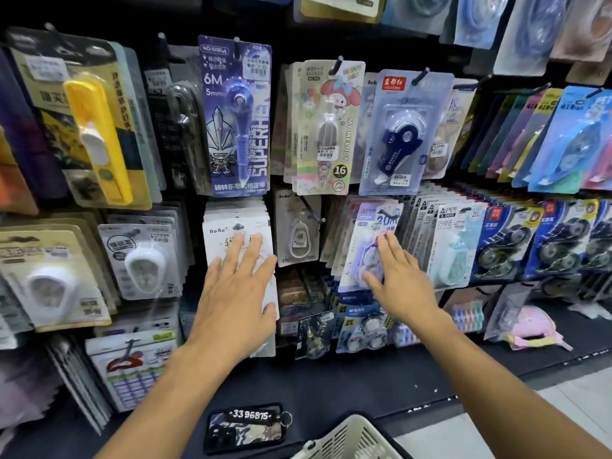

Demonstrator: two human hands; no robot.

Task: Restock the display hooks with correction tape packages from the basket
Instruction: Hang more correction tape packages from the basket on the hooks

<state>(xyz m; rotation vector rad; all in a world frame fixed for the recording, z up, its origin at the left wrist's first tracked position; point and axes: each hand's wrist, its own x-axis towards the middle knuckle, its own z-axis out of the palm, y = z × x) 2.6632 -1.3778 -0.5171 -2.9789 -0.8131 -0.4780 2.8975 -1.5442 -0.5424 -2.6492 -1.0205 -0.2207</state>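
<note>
Both hands flat, fingers straight, holding nothing: left hand presses white BoBo pkg, right hand the 30m pkg; seating step, next reach basket w/ a free hand.

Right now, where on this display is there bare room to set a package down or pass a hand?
The dark shelf ledge is bare between the phone, the basket and the hanging packs above. A nearly empty hook sits between the left hand and right hand. Elsewhere the hooks are crowded, packs overlapping.
</note>
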